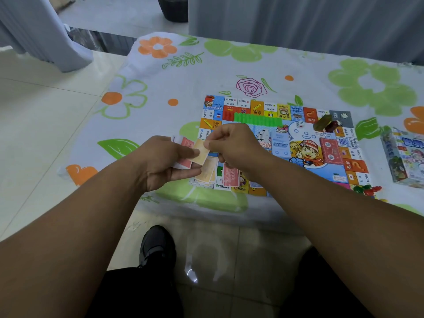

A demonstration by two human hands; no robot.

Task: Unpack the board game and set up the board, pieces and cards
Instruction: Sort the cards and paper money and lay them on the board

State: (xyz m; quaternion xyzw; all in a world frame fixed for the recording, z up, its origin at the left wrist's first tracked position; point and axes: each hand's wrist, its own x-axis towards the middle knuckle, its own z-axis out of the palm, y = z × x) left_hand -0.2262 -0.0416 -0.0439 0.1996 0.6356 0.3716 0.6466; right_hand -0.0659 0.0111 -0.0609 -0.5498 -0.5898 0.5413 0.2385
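Head view: game board (330, 174), laid flat at centre right of the frame on a bench (183, 76) covered by a flowered cloth.

- Left hand (160, 161), centre of frame at the board's left edge: fingers curled under a bunch of paper notes (187, 143), thumb on top; a red note shows in the bunch.
- Right hand (231, 143), just right of the left hand and above the board: thumb and forefinger pinch a tan note (201, 152), which reaches across to the left thumb.
- Tan pile (207, 173) and red pile (230, 176) of notes, side by side on the board's lower left corner, below the hands.
- Row of green houses (257, 120) along the board's upper part; red houses (227, 115) at its left end.
- Blue card deck (280, 143) and red card deck (330, 150) on the board's middle.
- Die (300, 125), white, above the decks.
- Dark green and red pieces (325, 125), upper right of the board; kind cannot be told.
- Game box (406, 157), right edge of the frame, apart from the board.
- Black shoe (158, 246) on the tiled floor, lower centre.
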